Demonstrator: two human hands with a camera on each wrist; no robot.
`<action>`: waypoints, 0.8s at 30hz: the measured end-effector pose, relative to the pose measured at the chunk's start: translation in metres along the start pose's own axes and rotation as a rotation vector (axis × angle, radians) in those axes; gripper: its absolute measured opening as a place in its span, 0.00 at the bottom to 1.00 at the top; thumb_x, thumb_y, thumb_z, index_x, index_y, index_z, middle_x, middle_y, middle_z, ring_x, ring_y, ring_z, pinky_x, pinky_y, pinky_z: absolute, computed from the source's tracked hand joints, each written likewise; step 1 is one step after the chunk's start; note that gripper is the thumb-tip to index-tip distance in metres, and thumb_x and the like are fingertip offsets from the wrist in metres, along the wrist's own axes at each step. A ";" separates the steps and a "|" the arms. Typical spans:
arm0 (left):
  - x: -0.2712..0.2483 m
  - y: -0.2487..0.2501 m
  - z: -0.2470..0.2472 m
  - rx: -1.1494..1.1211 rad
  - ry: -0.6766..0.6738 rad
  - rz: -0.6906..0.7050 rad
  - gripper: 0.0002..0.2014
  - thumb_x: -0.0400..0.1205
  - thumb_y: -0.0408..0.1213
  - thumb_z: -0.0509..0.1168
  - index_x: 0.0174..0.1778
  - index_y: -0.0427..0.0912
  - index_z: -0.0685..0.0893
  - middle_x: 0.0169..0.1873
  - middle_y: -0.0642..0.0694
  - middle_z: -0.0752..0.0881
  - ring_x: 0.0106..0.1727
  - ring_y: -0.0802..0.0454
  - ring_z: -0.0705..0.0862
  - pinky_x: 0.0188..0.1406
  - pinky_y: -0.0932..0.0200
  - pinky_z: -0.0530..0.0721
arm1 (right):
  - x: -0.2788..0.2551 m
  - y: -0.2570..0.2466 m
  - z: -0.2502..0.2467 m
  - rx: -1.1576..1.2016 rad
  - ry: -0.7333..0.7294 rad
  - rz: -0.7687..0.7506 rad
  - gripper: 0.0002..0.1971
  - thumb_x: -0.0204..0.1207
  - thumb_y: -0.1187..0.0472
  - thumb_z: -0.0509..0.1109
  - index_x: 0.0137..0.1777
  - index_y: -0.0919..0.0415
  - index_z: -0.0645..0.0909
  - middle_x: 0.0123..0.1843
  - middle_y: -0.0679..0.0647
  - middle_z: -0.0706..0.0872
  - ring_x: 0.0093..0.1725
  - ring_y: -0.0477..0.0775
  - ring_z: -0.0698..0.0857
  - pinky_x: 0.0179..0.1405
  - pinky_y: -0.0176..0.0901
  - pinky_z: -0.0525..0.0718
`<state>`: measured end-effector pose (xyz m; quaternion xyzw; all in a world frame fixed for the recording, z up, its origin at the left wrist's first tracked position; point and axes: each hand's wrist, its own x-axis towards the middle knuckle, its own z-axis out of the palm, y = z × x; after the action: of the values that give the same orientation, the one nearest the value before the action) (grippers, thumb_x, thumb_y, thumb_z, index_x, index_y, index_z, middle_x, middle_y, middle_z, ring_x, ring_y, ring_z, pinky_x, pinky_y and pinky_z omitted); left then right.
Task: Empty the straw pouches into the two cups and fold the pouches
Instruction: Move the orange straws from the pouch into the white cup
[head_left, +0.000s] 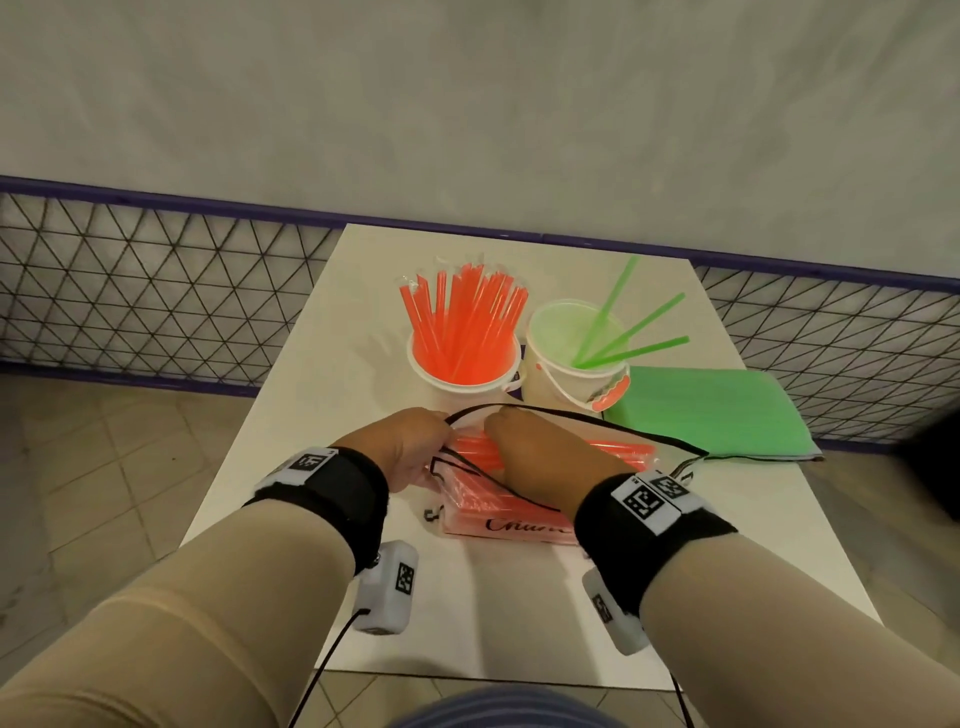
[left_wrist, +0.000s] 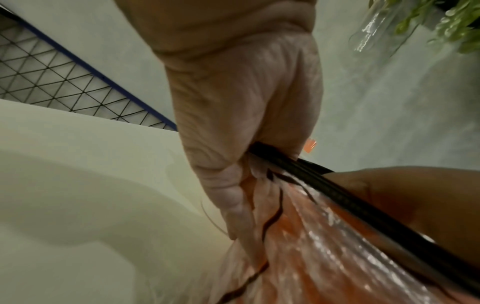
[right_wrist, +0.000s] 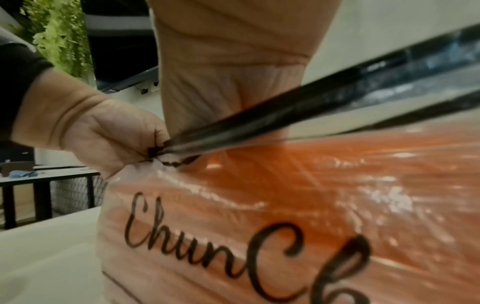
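A clear pouch with a black-edged mouth and black script lies on the white table, part full of orange straws. My left hand pinches the rim of its mouth at the left corner; the left wrist view shows the pinch on the pouch. My right hand reaches down into the open mouth. Its fingers are hidden behind the plastic. Behind stand a white cup full of orange straws and a second cup with three green straws.
A pouch of green straws lies flat at the table's right, next to the second cup. Mesh fencing runs behind the table at both sides. Cables hang from both wrist cameras near the front edge.
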<state>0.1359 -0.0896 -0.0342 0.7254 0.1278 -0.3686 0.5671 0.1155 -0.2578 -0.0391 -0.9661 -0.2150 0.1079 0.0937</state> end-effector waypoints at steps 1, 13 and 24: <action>0.000 0.001 0.000 0.000 0.003 0.000 0.12 0.83 0.25 0.55 0.54 0.35 0.83 0.43 0.36 0.88 0.42 0.40 0.87 0.49 0.44 0.88 | 0.000 0.000 -0.001 -0.011 -0.005 -0.006 0.11 0.74 0.59 0.71 0.54 0.61 0.77 0.54 0.59 0.81 0.54 0.60 0.81 0.54 0.50 0.80; -0.003 0.003 -0.011 -0.049 -0.022 -0.002 0.06 0.85 0.29 0.61 0.53 0.37 0.83 0.42 0.37 0.88 0.40 0.43 0.87 0.44 0.47 0.88 | -0.010 0.001 -0.017 -0.094 0.094 -0.007 0.06 0.75 0.67 0.62 0.39 0.58 0.70 0.39 0.54 0.77 0.37 0.59 0.76 0.37 0.53 0.76; 0.003 0.003 -0.021 -0.001 -0.084 0.003 0.14 0.82 0.29 0.64 0.63 0.33 0.83 0.47 0.37 0.89 0.44 0.43 0.88 0.54 0.45 0.87 | -0.004 -0.004 -0.035 0.138 0.152 0.038 0.06 0.76 0.68 0.65 0.44 0.55 0.73 0.43 0.50 0.83 0.44 0.54 0.82 0.43 0.49 0.82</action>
<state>0.1481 -0.0720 -0.0321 0.7094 0.1030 -0.3978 0.5726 0.1191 -0.2612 -0.0038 -0.9666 -0.1812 0.0508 0.1742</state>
